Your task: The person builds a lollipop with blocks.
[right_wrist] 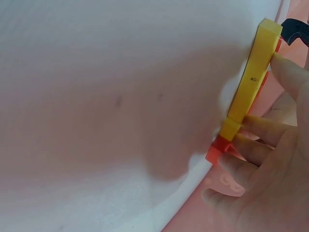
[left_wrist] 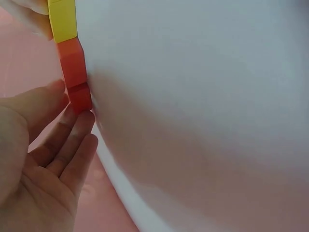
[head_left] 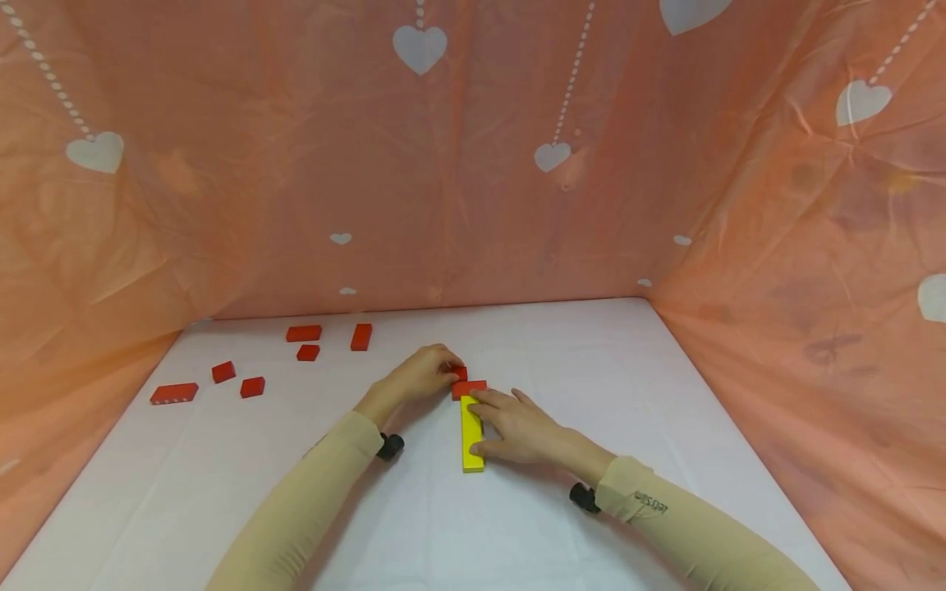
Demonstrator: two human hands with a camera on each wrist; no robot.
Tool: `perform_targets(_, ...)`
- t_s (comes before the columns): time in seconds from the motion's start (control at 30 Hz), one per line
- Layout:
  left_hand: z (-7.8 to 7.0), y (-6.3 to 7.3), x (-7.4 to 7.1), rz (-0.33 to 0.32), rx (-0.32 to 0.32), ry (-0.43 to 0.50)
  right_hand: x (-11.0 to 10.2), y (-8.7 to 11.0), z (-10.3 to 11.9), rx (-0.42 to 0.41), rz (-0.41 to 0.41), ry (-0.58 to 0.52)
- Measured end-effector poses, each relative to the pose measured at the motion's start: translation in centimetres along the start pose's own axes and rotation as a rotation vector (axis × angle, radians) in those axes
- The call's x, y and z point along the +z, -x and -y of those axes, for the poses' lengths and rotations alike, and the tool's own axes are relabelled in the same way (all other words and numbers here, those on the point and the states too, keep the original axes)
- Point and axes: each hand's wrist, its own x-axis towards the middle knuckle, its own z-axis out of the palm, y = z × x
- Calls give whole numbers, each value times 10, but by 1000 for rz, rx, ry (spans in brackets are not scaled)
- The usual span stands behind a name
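My left hand [head_left: 424, 373] pinches a small red block [left_wrist: 80, 99] between thumb and fingertips at the far end of a row of blocks. Against it lies a longer red block [head_left: 460, 390], set crosswise in the head view. A long yellow block [head_left: 471, 443] runs from there toward me, with a short yellow piece [right_wrist: 230, 128] showing at its far end in the right wrist view. My right hand [head_left: 521, 427] rests its thumb and fairly straight fingers along the right side and top of the yellow, fingertips reaching the crosswise red block.
Several loose red blocks lie at the left and back left of the white table [head_left: 628, 369], among them a tilted one [head_left: 360, 336] and one with pale dots [head_left: 174, 394]. An orange curtain [head_left: 443, 189] with hearts encloses the back and sides.
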Motion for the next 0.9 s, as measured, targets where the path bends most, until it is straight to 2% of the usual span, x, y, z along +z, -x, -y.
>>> perform_targets(0.3, 1, 0, 0, -16, 0, -17, 0, 0, 0, 16, 0, -10)
perform_targets(0.9, -1, 5, -1, -6, 3, -1, -1, 1, 3, 17, -6, -8)
